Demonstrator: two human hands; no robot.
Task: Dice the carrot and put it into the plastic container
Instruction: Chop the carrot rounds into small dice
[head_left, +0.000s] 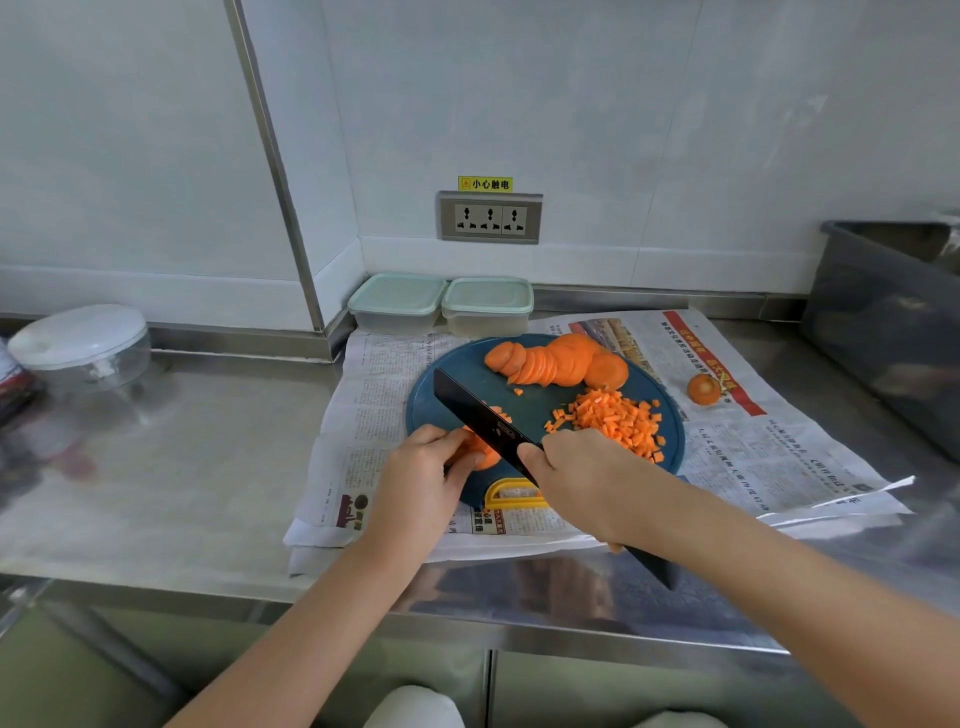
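Currently, I am pinning a carrot piece (482, 453) at the near-left of the cutting board (540, 405) with the left grip (421, 473) curled over it; the right grip (576, 478) is clasping the knife (483, 415), its long axis running diagonally, tip pointing far-left.

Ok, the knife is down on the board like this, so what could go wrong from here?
The left hand holds carrot slices right against the knife; a slip could nick the fingers. The diced carrot lies close to the cutting board's right edge, so pieces may roll onto the newspaper. Both containers have lids on, which may stall the transfer.
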